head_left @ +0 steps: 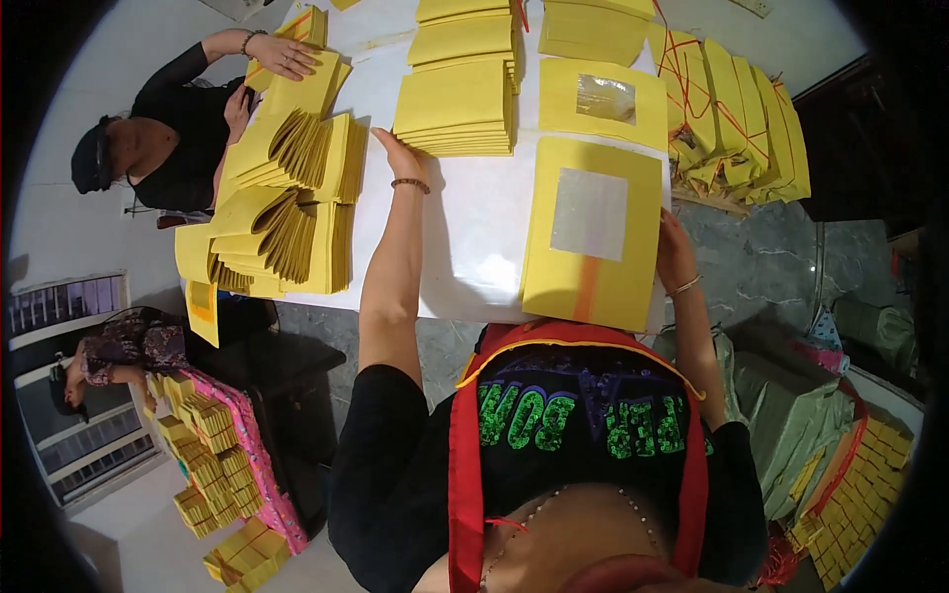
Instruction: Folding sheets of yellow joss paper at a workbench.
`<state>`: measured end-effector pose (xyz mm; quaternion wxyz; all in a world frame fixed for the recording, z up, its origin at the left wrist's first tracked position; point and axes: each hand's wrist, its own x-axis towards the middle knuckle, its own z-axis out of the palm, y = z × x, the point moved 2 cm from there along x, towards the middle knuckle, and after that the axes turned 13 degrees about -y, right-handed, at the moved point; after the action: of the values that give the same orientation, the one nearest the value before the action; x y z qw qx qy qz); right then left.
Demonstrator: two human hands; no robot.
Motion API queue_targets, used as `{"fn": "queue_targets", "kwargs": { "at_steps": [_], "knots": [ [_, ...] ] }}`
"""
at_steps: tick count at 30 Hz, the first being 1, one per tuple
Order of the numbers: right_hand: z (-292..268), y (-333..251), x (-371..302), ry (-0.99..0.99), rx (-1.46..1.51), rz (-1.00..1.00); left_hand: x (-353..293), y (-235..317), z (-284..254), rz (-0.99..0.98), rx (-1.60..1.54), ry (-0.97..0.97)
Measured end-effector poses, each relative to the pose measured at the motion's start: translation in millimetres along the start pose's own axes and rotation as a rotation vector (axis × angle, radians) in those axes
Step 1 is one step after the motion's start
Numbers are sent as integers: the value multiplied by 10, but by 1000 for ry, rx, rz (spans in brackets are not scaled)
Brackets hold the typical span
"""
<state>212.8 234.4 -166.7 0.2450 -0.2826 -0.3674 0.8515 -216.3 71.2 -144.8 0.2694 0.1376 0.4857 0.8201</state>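
My left hand [401,161] lies against the near left corner of a stack of yellow padded-looking paper envelopes [455,104], its visible fingers stretched out and open. Some of its fingers are hidden by the stack. Close in front of me is another yellow pile, its top piece [549,198] bearing a silvery-grey rectangle and an orange strip. Along that pile's right edge rests my right hand [676,252], open, with the fingertips partly hidden at the edge.
More yellow stacks [583,30] line the white table [465,237]. At left, a person in black [178,138] handles folded yellow bundles [287,148]. Red-tied bundles [732,109] stand at right, green sacks [781,415] on the floor. Another person [129,356] works at lower left.
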Motion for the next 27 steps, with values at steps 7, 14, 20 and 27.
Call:
{"fn": "queue_targets", "kwargs": {
  "at_steps": [7, 14, 20, 27],
  "knots": [
    [-59, 128, 82, -46, 51, 67, -95, -44, 144, 0, 15, 91],
    [0, 97, 97, -77, 54, 61, -116, -82, 257, -36, -50, 141],
    [59, 187, 43, -76, 85, -21, -377, -140, -36, -44, 90, 434],
    [489, 240, -279, -29, 11, 16, -1720, -480, 490, -279, -89, -359]
  ]
}}
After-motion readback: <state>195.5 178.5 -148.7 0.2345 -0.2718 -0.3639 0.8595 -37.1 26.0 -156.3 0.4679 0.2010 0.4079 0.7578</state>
